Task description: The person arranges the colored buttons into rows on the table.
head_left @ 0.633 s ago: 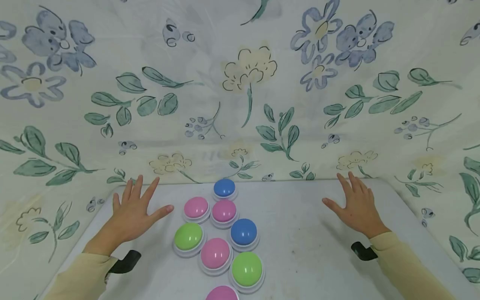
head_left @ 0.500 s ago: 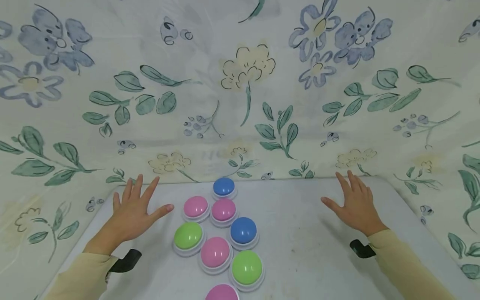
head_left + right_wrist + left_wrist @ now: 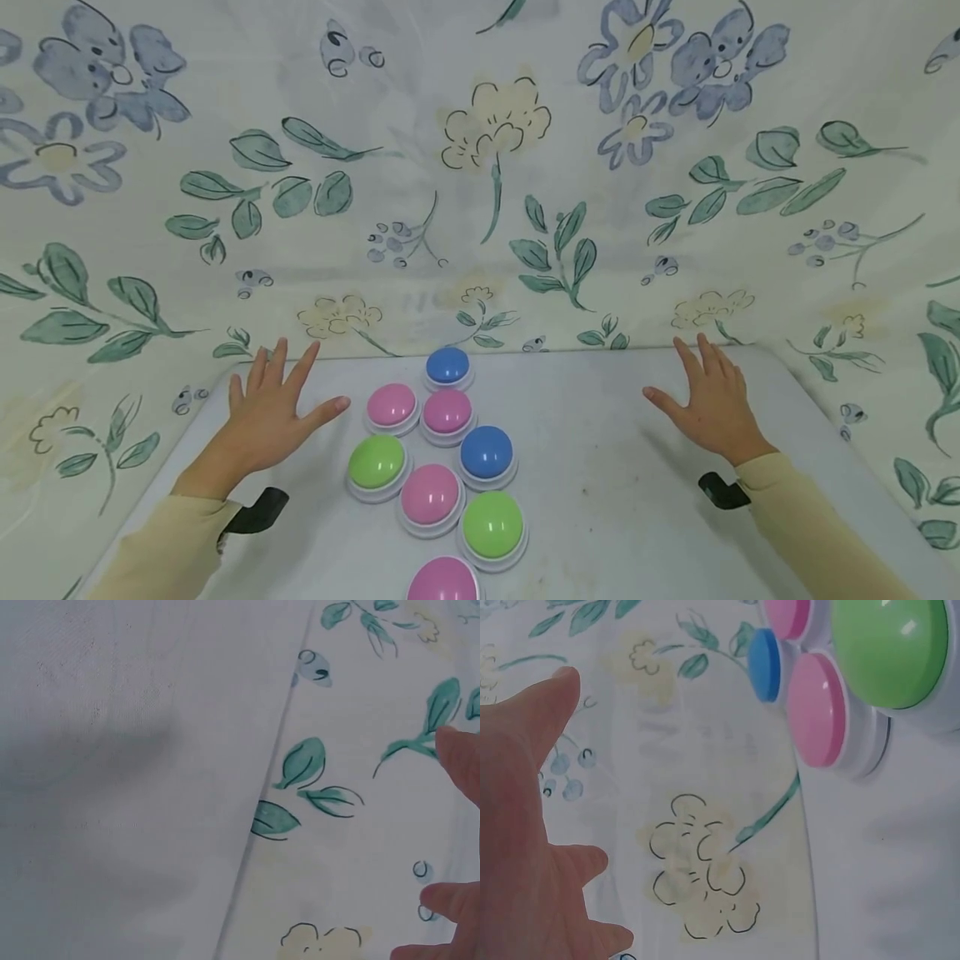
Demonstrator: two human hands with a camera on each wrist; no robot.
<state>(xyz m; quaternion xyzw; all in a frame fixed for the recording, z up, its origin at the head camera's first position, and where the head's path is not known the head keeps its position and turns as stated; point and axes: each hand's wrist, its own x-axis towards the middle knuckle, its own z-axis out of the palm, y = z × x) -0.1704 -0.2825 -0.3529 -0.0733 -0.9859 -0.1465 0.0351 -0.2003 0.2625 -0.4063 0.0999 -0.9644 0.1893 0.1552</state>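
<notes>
My left hand (image 3: 262,417) is over the left side of the white table, fingers spread and thumb pointing toward a group of dome-topped push buttons. Closest to that thumb are a pink button (image 3: 391,406) and a green button (image 3: 377,462). The group also has a blue button (image 3: 447,367) at the far end, a second blue button (image 3: 487,453), another green button (image 3: 492,525) and several more pink ones. Over the right side, my right hand (image 3: 708,408) has its fingers apart and holds nothing; its shadow falls on the table below.
The white table (image 3: 600,533) ends at a floral cloth (image 3: 420,225) that rises behind it and along both sides. A pink button (image 3: 444,583) at the bottom is cut off by the frame. Dark straps (image 3: 723,491) sit at both wrists.
The whole head view has shifted slightly upward in the frame, table, buttons and hands together. Both hands keep the same spread pose and the buttons keep their arrangement.
</notes>
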